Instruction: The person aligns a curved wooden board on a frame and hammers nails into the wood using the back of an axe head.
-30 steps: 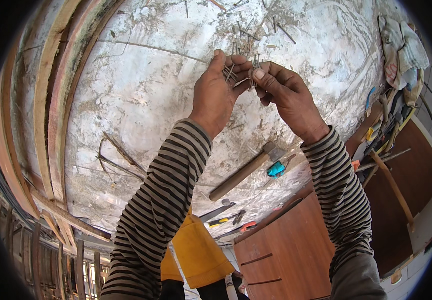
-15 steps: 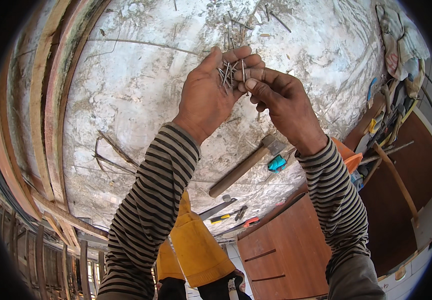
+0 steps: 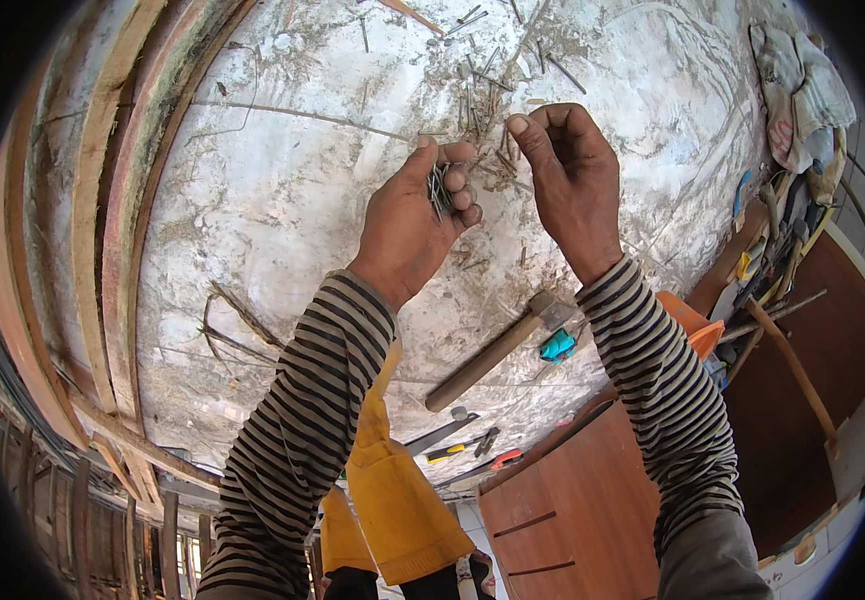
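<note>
Head view: left hand (image 3: pixel 405 228) grip curled round thin nails (image 3: pixel 439 192), cupping likely prevents spilling; right hand (image 3: pixel 575 180) just beside, can't tell if its grip pinches anything.

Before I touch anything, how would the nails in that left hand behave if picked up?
The nails look thin, straight and metallic, so probably stiff. They lie bunched in the left hand, so pulling one may shift others. Being so slim, each might slip easily.
</note>
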The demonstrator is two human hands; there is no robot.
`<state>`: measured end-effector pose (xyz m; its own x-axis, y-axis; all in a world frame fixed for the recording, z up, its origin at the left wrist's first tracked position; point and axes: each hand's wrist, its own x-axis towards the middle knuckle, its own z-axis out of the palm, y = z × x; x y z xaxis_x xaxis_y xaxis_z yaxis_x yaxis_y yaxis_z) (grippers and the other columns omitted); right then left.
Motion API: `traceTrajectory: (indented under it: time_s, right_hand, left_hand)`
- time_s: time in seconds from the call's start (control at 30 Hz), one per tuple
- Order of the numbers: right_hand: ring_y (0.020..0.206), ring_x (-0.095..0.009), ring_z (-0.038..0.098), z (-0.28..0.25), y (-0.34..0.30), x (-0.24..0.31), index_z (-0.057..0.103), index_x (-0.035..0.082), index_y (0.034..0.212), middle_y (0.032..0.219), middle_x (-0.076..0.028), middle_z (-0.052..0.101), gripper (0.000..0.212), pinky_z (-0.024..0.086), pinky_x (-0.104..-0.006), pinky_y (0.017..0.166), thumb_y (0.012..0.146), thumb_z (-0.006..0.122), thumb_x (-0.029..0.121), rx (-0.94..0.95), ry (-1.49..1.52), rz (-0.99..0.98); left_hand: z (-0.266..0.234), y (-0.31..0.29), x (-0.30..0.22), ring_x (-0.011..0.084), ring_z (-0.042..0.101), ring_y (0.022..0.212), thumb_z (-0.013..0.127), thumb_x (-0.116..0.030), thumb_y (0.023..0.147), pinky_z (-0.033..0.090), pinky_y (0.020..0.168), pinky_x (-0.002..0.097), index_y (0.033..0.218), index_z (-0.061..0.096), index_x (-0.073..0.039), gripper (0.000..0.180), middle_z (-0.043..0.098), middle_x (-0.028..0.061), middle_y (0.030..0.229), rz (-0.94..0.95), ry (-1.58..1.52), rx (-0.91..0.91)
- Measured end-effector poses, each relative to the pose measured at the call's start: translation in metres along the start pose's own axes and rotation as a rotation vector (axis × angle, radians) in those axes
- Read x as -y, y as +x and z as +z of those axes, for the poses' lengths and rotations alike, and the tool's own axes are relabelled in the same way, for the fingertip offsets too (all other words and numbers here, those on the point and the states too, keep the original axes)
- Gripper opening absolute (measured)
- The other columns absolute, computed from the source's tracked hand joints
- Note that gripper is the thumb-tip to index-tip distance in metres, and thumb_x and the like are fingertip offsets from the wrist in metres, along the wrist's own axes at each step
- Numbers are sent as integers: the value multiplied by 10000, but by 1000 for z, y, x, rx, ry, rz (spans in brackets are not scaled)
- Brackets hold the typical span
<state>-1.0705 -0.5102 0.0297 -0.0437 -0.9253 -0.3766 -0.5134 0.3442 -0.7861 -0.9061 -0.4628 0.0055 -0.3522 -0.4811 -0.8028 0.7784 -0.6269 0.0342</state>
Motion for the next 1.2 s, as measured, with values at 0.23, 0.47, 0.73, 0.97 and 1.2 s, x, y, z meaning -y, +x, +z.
traceTrajectory:
  time_s: [0.23, 0.47, 0.73, 0.97, 1.2]
  right_hand:
    - [917, -348, 668, 15, 99, -3, 704, 70, 1092, 1034, -149, 670, 186, 545, -440, 823, 919, 695, 138, -36, -568, -547]
    - [917, -333, 665, 11, 133, -5, 715, 89, 1120, 1079, -146, 659, 203, 546, -434, 828, 928, 666, 132, 38, -864, -617]
    - [931, -337, 660, -3, 98, -27, 715, 51, 1082, 1032, -151, 673, 216, 532, -437, 840, 1008, 617, 228, 28, -504, -359]
    - [902, -303, 654, -9, 85, -34, 701, 49, 1106, 990, -151, 661, 181, 530, -403, 808, 976, 626, 152, 14, -353, -293]
    - [814, -223, 663, 2, 142, -14, 752, 121, 1132, 1006, -110, 672, 217, 548, -381, 751, 953, 711, 237, -115, -648, -567]
  left_hand:
    - [-18, -8, 1, 79, 342, 567, 484, -424, 1102, 352, 593, 261, 994, 545, -108, 340, 328, -69, 634, -114, -44, -37]
    - [-23, -7, 2, 80, 348, 567, 504, -438, 1092, 357, 595, 264, 963, 548, -117, 348, 343, -69, 634, -92, -54, -55]
    - [-19, -5, 0, 95, 390, 617, 491, -399, 1102, 378, 641, 277, 992, 563, -105, 322, 357, -67, 644, -70, -49, -61]
    - [-20, 0, 1, 105, 410, 642, 478, -305, 1109, 404, 679, 292, 1093, 585, -75, 254, 363, -64, 651, -78, -118, -22]
    - [-15, -1, 12, 106, 421, 651, 474, -331, 1107, 411, 685, 293, 1083, 596, -79, 280, 375, -63, 651, -106, -142, 6]
